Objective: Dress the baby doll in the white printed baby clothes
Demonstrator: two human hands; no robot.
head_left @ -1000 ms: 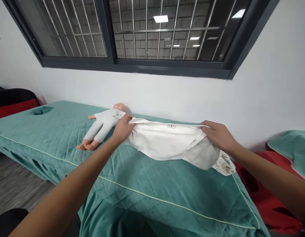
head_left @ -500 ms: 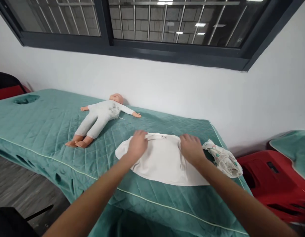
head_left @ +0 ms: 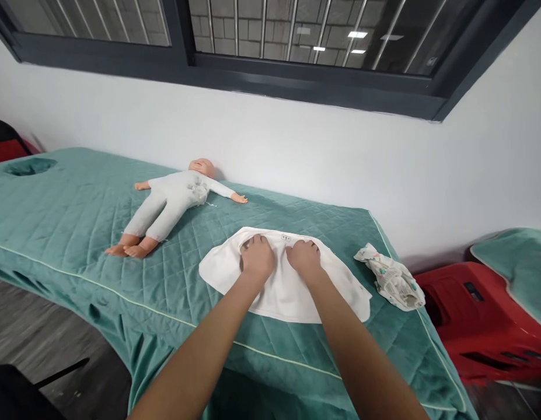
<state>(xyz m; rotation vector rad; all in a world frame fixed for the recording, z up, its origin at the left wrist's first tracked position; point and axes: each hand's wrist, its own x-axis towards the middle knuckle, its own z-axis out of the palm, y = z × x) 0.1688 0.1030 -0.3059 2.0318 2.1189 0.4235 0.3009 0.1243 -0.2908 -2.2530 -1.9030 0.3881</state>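
Note:
A white baby top point(head_left: 274, 303) lies spread on the green quilted cover, a small printed label at its upper edge. My left hand point(head_left: 258, 256) has its fingers curled into the cloth to the left of the label. Just right of the label, my right hand point(head_left: 304, 256) grips the fabric with bent fingers. Both sets of fingertips are partly hidden by the hands and the folds. Farther back on the left, a baby doll point(head_left: 174, 198) lies on its back in a whitish body suit, its arms spread.
A crumpled patterned diaper point(head_left: 393, 277) rests to the right, near the edge of the green-covered bed point(head_left: 77, 233). Beyond that edge stands a red plastic stool point(head_left: 493, 326), with green cloth point(head_left: 519, 268) beside it. A white wall point(head_left: 323, 151) and a window run behind the bed.
My hands have moved closer together along the top's upper edge, and the fingers are now curled into the cloth. The view has shifted slightly; the doll and diaper lie as before.

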